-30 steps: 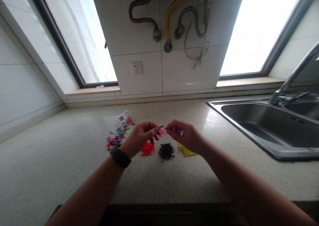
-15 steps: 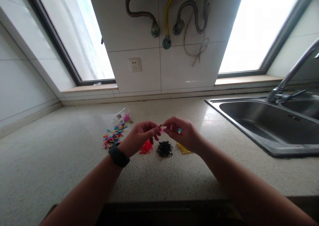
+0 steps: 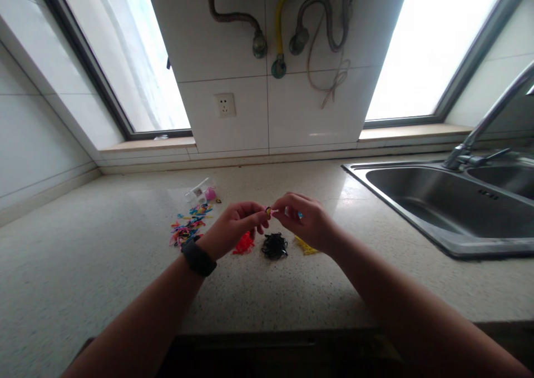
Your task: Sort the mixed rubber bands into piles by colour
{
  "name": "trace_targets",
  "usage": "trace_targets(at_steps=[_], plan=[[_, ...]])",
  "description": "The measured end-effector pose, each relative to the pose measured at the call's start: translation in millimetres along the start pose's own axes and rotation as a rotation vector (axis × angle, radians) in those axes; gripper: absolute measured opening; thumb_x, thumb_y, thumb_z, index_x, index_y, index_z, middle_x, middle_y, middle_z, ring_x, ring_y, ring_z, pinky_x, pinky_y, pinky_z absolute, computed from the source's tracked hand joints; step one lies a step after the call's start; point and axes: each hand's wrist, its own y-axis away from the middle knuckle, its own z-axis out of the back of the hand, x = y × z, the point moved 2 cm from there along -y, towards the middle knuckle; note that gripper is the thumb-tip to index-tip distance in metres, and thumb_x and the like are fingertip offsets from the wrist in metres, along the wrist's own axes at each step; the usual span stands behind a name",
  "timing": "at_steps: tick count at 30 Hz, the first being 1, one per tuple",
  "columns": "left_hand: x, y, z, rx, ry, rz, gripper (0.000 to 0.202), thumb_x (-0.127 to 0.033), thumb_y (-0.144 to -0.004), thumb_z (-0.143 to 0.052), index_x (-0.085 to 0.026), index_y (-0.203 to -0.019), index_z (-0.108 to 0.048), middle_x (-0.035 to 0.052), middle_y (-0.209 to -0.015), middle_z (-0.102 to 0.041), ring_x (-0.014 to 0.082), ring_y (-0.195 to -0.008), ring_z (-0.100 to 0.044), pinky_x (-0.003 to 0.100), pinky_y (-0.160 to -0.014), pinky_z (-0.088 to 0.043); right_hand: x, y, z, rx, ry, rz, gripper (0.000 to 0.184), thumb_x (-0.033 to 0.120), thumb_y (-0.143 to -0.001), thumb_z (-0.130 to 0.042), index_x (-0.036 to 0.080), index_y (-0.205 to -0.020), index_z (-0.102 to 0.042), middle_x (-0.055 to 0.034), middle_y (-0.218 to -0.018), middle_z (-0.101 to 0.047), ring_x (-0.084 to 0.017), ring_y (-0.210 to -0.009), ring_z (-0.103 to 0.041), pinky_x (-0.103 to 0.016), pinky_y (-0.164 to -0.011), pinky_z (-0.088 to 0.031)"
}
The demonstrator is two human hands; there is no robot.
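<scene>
My left hand [image 3: 244, 222], with a dark watch on its wrist, pinches a few small rubber bands [image 3: 268, 211], black and yellow among them. Close by on the right, my right hand [image 3: 304, 217] grips a pink rubber band [image 3: 274, 213] between thumb and forefinger. Below the hands lie a red pile of bands [image 3: 243, 244], a black pile [image 3: 275, 246] and a yellow pile [image 3: 306, 247], the red and yellow partly covered. A bit of blue [image 3: 300, 215] shows behind my right fingers. Left of my hand, a mixed heap of coloured bands [image 3: 187, 230] spreads out.
A clear plastic bag [image 3: 199, 192] with something pink stands behind the mixed heap. The speckled counter [image 3: 267, 306] ends at a front edge near me. At right is a steel sink [image 3: 417, 222] with a faucet [image 3: 471, 144]. Hoses and a socket [image 3: 225, 105] are on the wall.
The pink band now appears stretched a little between my fingertips. Both hands stay in nearly the same place, and the view has shifted slightly.
</scene>
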Motion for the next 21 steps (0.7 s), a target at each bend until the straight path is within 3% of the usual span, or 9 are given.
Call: trace_targets(at_steps=[21], plan=[[1.4, -0.7, -1.6, 0.009, 0.034, 0.011, 0.028, -0.041, -0.088, -0.068, -0.014, -0.082, -0.066, 0.0012, -0.074, -0.064, 0.0082, -0.061, -0.053, 0.021, -0.058, -0.043, 8.0, -1.5, 4.6, 0.05, 0.127, 0.104, 0.009, 0.025, -0.095, -0.059, 0.022, -0.1, -0.066, -0.0016, -0.086, -0.065, -0.009, -0.063, -0.052, -0.026, -0.059, -0.042]])
